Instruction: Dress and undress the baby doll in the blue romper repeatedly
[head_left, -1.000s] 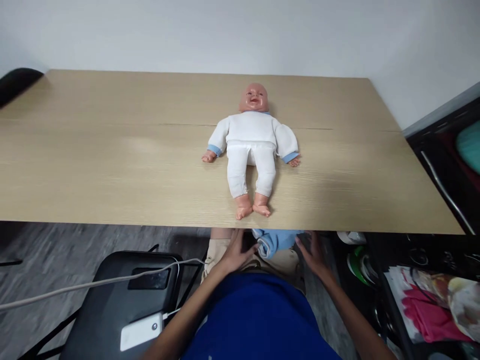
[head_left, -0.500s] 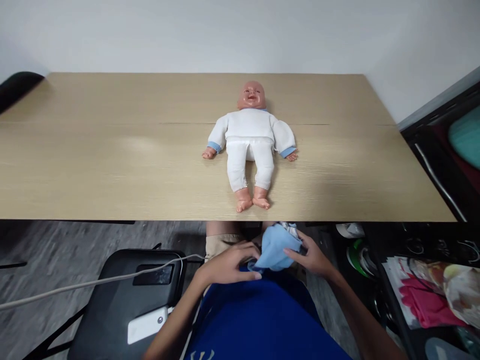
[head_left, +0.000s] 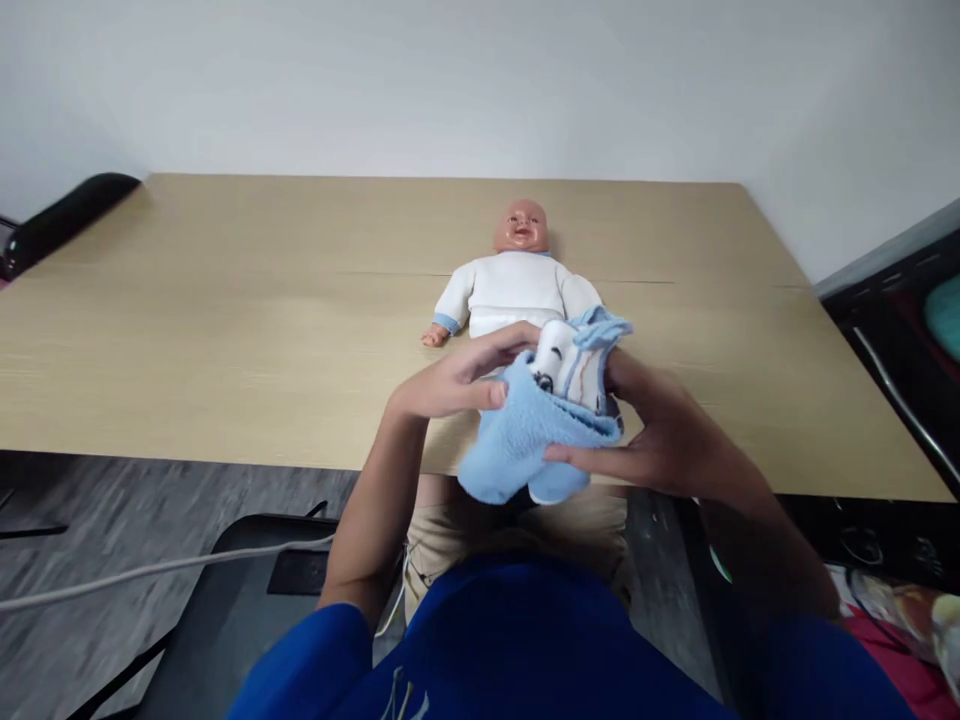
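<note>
A light blue fuzzy cloth bundle (head_left: pixel 517 430), with white and patterned fabric folded into its top, is held over the table's front edge. My left hand (head_left: pixel 469 375) grips its left side, thumb toward me and fingers behind. On the opposite side my right hand (head_left: pixel 649 425) has its thumb across the front, and its other fingers are hidden behind the cloth. Beyond the bundle a baby doll (head_left: pixel 517 285) lies face up on the table, in a white top with light blue cuffs. My hands and the cloth cover its legs and one of its hands.
The wooden table (head_left: pixel 262 350) runs up to a pale wall. A black chair (head_left: pixel 217 620) with a grey cable (head_left: pixel 150 572) across it stands at my lower left. Another dark chair back (head_left: pixel 67 220) is at the far left. Black shelving (head_left: pixel 900 390) borders the right side.
Both hands have lifted the blue cloth bundle from my lap to over the table's front edge. The doll has stayed where it was on the table. My view has shifted slightly.
</note>
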